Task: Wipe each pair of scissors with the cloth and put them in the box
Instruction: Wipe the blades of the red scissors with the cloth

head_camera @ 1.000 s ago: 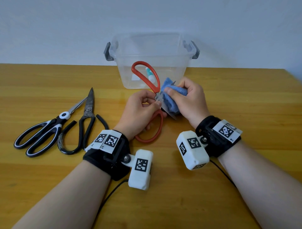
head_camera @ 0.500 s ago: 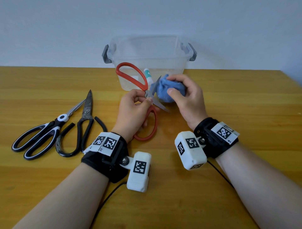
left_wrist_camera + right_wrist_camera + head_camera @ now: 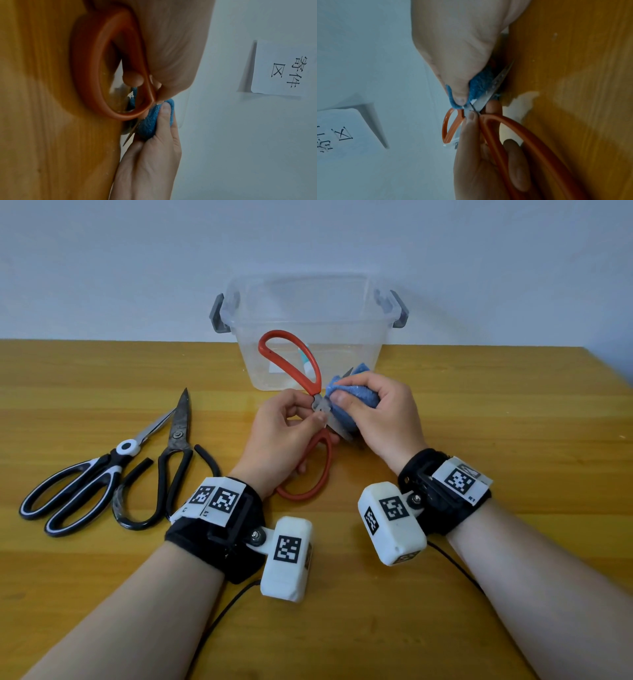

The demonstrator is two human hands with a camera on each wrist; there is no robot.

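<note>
My left hand [image 3: 291, 433] grips the red-handled scissors [image 3: 301, 368] near the pivot, with fingers through the lower red loop [image 3: 89, 75]. The scissors stand spread open above the wooden table. My right hand [image 3: 376, 412] holds a bunched blue cloth [image 3: 356, 398] wrapped round the blades close to the pivot; one blade tip pokes out above the cloth. In the right wrist view the thumb presses the blue cloth [image 3: 479, 83] against a steel blade [image 3: 498, 79]. The clear plastic box [image 3: 308, 302] with grey handles stands just behind the hands.
Two more pairs lie on the table to the left: black-and-white handled scissors [image 3: 82, 484] and black iron shears [image 3: 171, 467]. A small object with a teal cap [image 3: 306, 361] shows through the box wall. A paper sign [image 3: 283, 70] hangs on the wall.
The right hand with the cloth slid along the blades, out toward the tips and back to the pivot. The left hand tilted the scissors, and the handles swung slightly.
</note>
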